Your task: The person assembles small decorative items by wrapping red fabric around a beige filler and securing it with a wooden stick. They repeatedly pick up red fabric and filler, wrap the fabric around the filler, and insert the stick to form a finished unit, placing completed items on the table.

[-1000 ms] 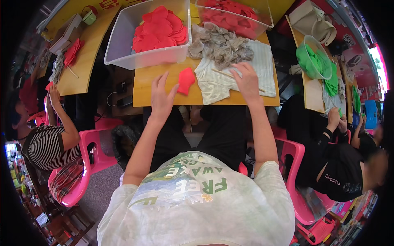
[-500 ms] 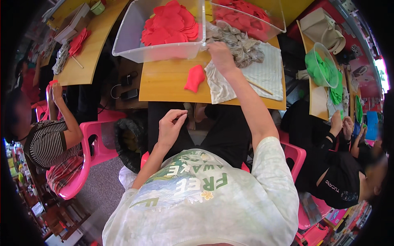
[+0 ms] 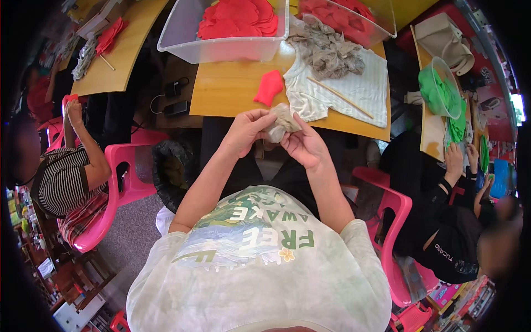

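Note:
Just in front of the table's near edge, both hands pinch a crumpled grey-beige piece of thin material (image 3: pixel 283 123). My left hand (image 3: pixel 246 134) has its left side between thumb and fingers. My right hand (image 3: pixel 307 147) grips the other side, the thumb raised along it. Beyond them on the table, a folded red piece (image 3: pixel 269 87) lies left of a white ribbed cloth (image 3: pixel 366 69). A heap of similar grey-beige pieces (image 3: pixel 331 52) rests on that cloth. A thin wooden stick (image 3: pixel 341 102) lies across the cloth's near part.
A clear plastic bin (image 3: pixel 221 52) of red petal-shaped pieces stands at the back, with another clear bin (image 3: pixel 381 32) beside it. A black-lined waste bin (image 3: pixel 172 171) is at my left. People sit at tables on both sides, near pink chairs (image 3: pixel 119 191).
My right hand has come back from the heap with a grey-beige piece. My left hand has risen to meet it, and both now hold the piece.

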{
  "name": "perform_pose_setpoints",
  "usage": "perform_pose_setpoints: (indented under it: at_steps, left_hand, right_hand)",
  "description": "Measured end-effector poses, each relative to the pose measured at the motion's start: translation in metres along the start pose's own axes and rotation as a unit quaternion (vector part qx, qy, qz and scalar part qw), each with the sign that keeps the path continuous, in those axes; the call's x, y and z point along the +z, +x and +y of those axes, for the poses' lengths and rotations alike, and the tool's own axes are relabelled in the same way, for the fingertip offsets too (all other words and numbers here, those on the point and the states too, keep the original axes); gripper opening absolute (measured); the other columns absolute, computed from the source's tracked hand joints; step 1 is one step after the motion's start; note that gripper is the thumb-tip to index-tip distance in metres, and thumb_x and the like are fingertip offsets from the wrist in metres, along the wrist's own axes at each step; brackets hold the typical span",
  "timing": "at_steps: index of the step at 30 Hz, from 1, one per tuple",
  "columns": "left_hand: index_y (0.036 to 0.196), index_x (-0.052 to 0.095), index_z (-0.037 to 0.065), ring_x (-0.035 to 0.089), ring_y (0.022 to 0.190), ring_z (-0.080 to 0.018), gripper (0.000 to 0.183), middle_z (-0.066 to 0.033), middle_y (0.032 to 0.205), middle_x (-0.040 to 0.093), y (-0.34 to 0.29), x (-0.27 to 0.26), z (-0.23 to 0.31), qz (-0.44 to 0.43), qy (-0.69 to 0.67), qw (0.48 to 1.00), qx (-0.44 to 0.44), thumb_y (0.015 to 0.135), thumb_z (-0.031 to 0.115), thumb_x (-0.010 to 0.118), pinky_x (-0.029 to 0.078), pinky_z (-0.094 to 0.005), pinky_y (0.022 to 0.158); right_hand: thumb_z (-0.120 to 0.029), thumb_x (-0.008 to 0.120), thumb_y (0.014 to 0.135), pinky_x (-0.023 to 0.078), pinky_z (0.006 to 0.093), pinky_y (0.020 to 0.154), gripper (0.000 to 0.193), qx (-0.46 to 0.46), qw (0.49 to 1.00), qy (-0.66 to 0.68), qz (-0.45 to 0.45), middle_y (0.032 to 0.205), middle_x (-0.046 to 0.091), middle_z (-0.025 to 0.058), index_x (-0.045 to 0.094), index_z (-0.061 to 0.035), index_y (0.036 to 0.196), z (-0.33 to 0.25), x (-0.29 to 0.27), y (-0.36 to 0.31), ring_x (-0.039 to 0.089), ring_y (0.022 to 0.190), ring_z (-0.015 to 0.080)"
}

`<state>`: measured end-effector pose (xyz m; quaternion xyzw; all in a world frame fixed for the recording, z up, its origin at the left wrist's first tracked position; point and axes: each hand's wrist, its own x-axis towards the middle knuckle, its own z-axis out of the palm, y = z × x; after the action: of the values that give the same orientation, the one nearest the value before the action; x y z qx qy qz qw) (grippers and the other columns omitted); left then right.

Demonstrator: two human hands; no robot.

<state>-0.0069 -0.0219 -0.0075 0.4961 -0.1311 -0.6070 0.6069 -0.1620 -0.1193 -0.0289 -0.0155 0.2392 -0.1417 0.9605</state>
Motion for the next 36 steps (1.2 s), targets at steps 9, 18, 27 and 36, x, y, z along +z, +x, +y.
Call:
perform_pose_setpoints:
  at_steps: [9, 18, 27, 36]
  left_hand:
    - [0.090, 0.061, 0.001, 0.056, 0.068, -0.0040, 0.013, -0.0011, 0.079, 0.063, -0.012, -0.003, -0.017, 0.039, 0.079, 0.994, 0.059, 0.086, 0.012, 0.066, 0.046, -0.0202, 0.060]
    - [0.112, 0.057, 0.001, 0.065, 0.091, -0.0154, 0.029, -0.0075, 0.105, 0.064, -0.017, -0.007, -0.027, -0.051, -0.129, 0.985, -0.102, 0.088, 0.016, 0.064, 0.054, -0.0319, 0.080]
    - [0.109, 0.061, 0.003, 0.065, 0.090, -0.0146, 0.026, -0.0057, 0.102, 0.066, -0.014, -0.001, -0.036, -0.030, -0.155, 0.982, -0.107, 0.092, 0.023, 0.059, 0.054, -0.0313, 0.078]
    - [0.110, 0.060, 0.006, 0.064, 0.093, -0.0146, 0.026, -0.0038, 0.104, 0.065, -0.017, -0.004, -0.045, -0.053, -0.170, 0.977, -0.121, 0.092, 0.025, 0.059, 0.053, -0.0331, 0.080]
  right_hand:
    - [-0.010, 0.063, 0.088, 0.051, 0.0212, 0.066, 0.026, -0.234, 0.917, -0.309, 0.096, 0.093, 0.067, 0.0048, 0.061, 0.0017, 0.110, 0.027, 0.002, -0.009, 0.062, 0.073, 0.0079]
    - [-0.004, 0.066, 0.084, 0.049, 0.0221, 0.077, 0.043, -0.296, 0.831, -0.466, 0.069, 0.100, 0.066, 0.0099, 0.052, 0.0033, 0.124, 0.024, 0.015, -0.011, 0.061, 0.089, 0.0097]
    - [-0.005, 0.063, 0.087, 0.050, 0.0218, 0.072, 0.029, -0.166, 0.950, -0.241, 0.112, 0.095, 0.064, 0.0041, 0.056, 0.0014, 0.114, 0.022, -0.015, -0.009, 0.061, 0.081, 0.0105]
    - [-0.008, 0.067, 0.085, 0.045, 0.0193, 0.063, 0.013, -0.264, 0.852, -0.444, 0.084, 0.082, 0.064, -0.0003, 0.065, 0.0012, 0.095, 0.023, -0.008, -0.017, 0.056, 0.071, 0.0036]
